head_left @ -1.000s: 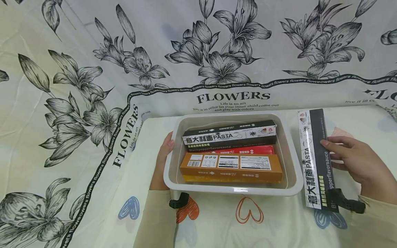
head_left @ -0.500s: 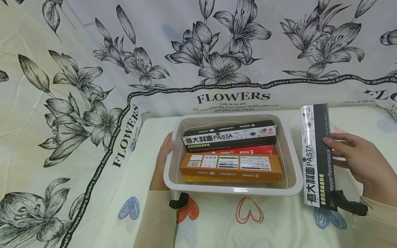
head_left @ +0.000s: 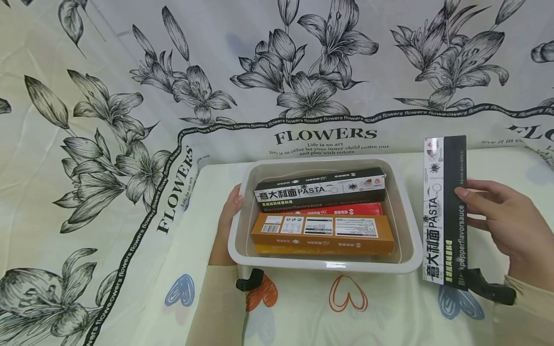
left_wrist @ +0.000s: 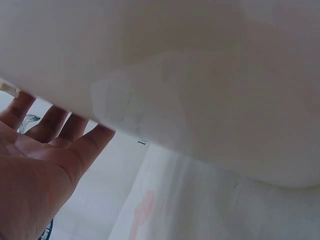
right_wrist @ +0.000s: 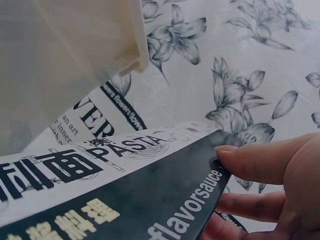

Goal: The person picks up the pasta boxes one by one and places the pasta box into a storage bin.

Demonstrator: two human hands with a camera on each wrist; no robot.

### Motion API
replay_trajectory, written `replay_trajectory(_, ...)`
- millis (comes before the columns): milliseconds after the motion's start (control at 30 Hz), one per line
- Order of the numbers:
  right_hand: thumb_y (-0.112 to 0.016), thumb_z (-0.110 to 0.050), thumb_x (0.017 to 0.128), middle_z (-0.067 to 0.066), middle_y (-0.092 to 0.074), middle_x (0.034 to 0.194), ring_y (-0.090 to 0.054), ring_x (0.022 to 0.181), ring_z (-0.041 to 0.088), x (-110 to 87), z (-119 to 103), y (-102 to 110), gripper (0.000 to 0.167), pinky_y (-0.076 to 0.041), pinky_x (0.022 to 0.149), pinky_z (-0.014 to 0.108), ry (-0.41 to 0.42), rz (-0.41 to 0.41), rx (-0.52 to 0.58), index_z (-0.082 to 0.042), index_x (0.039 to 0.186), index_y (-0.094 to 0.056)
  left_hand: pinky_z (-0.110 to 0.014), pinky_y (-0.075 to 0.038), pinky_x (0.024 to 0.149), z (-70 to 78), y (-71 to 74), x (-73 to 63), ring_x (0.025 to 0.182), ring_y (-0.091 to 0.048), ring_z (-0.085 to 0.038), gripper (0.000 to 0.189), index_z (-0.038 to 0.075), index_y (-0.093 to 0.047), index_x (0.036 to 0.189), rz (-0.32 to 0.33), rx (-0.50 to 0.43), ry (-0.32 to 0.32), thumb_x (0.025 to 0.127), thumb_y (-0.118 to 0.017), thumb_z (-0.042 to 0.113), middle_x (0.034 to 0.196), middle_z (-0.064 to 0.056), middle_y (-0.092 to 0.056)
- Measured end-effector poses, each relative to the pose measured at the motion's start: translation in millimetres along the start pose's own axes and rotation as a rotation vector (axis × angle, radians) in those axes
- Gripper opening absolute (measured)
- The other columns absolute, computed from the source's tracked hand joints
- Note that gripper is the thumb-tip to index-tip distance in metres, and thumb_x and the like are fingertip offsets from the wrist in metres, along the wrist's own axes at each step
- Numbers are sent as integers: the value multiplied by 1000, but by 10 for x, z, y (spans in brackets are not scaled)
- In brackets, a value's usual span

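A black and white pasta box [head_left: 446, 211], lettered "PASTA" and "Blackpepperflavorsauce", stands lengthwise to the right of a grey plastic tub [head_left: 414, 226]. My right hand [head_left: 502, 216] pinches its right edge, thumb on the dark face and fingers behind. The right wrist view shows this thumb [right_wrist: 250, 160] close up at the box's edge. At the tub's left side is my left hand [head_left: 229, 211], its fingers against the outside just under the rim. In the left wrist view its fingers [left_wrist: 92, 142] are nearly straight, with the tips at the tub's pale edge.
Inside the tub lie another black pasta box [head_left: 320, 192], a red box [head_left: 346, 209] mostly covered, and an orange-brown box [head_left: 322, 234] over something yellow. A cloth with hearts [head_left: 348, 293] covers the surface; flower-printed fabric [head_left: 324, 57] rises behind.
The pasta box in my right hand has risen and shifted slightly right, looking larger now. The right hand has moved with it. The left hand and the tub have stayed in place.
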State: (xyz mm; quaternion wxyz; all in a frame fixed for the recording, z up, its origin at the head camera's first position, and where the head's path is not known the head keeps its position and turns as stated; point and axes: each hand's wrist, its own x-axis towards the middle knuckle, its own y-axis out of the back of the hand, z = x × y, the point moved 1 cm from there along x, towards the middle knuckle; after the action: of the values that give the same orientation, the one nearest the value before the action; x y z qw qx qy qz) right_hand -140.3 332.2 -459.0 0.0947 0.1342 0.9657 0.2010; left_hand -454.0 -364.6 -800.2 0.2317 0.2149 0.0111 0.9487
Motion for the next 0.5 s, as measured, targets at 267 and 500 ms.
replay_trajectory(267,-62,-38,112,-11,-56,113,-60,89,-2,-58,-66,7,71,-51,65,16,-17,80,-40,-1,168,-38,-34,-45,103,599,-301,29,119,-56,-27,54,8,-46,163,21,21,-6,114,-50,29,139,-15,-60)
replay_trajectory(500,-64,-26,113,-11,-58,109,-58,93,1,-108,-111,-28,59,-49,68,12,52,164,20,-7,166,-46,-35,-45,100,1104,-580,40,117,-56,-25,55,6,-48,161,57,-4,46,113,-52,32,134,-12,-61)
